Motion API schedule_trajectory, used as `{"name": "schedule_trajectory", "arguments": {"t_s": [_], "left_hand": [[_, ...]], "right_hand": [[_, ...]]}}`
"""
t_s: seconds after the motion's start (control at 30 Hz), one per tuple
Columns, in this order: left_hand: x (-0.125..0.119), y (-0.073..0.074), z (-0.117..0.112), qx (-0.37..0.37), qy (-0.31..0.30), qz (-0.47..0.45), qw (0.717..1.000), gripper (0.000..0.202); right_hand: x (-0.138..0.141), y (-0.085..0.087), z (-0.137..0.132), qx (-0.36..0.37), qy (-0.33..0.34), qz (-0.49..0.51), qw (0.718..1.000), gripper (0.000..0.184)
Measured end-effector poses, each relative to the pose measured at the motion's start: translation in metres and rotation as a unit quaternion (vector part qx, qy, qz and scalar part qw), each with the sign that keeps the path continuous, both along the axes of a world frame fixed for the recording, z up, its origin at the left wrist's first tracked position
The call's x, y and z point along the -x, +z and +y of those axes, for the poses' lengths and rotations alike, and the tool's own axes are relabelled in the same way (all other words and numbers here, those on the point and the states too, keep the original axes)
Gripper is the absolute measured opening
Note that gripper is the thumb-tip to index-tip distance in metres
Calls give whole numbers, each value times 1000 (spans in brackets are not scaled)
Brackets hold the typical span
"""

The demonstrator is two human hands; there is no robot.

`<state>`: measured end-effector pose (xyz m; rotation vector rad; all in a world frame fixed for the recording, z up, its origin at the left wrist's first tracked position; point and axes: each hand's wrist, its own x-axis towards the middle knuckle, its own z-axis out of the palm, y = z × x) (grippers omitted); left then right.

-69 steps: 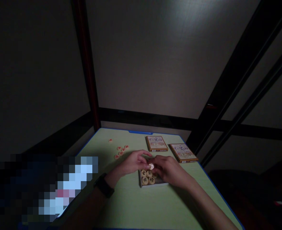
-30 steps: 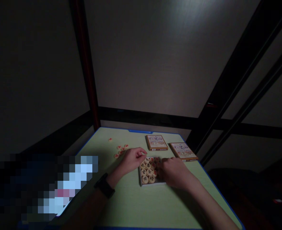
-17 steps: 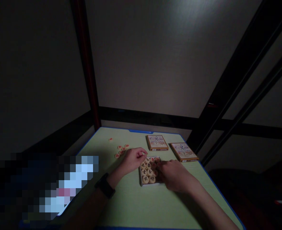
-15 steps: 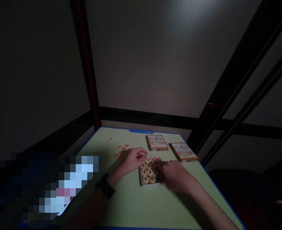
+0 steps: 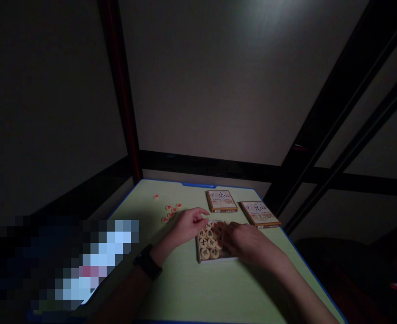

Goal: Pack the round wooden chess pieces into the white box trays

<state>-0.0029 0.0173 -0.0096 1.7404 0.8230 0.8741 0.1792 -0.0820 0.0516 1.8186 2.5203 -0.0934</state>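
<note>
A small shallow tray (image 5: 198, 260) lies on the green table (image 5: 191, 292), filled with several round wooden game pieces (image 5: 208, 243) marked in black or red. My left hand (image 5: 187, 225) rests at the tray's far left corner, fingers curled, thumb and forefinger pinched together; what they hold is too small to make out. My right hand (image 5: 249, 243) lies over the tray's right side, fingertips bent down onto the pieces. A dark watch (image 5: 146, 262) sits on my left wrist.
Several loose pieces with red marks (image 5: 169, 213) lie left of my left hand, one more (image 5: 155, 196) farther back. Two flat printed boxes (image 5: 221, 200) (image 5: 259, 213) lie behind the tray. Dark frame posts stand at the table's back corners. A blurred patch covers the lower left.
My hands have come apart, uncovering more pieces in the tray. My right hand has shifted over the tray's right side; the left hand stays pinched at the far left corner.
</note>
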Motion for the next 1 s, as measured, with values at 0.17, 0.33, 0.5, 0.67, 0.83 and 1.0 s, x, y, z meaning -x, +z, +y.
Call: {"name": "schedule_trajectory", "arguments": {"t_s": [0.17,0.33,0.5,0.67,0.83,1.0], "left_hand": [[-2,6,-8,101,-117,-65,986,27],[-2,9,-14,156,-195,-60,966,44],[-6,2,-10,162,-123,-81,976,44],[-8,2,-9,176,-85,-87,977,43],[-8,2,-9,188,-89,-87,974,46],[-7,0,-8,172,-96,-84,977,51]], "right_hand": [[-3,3,-1,-20,25,163,986,11],[0,-8,3,-82,60,245,964,9],[0,-15,10,-114,105,287,945,10],[-1,-16,12,-125,113,293,941,15],[-1,-15,11,-114,138,282,943,22],[-3,-14,11,-109,140,254,951,22]]}}
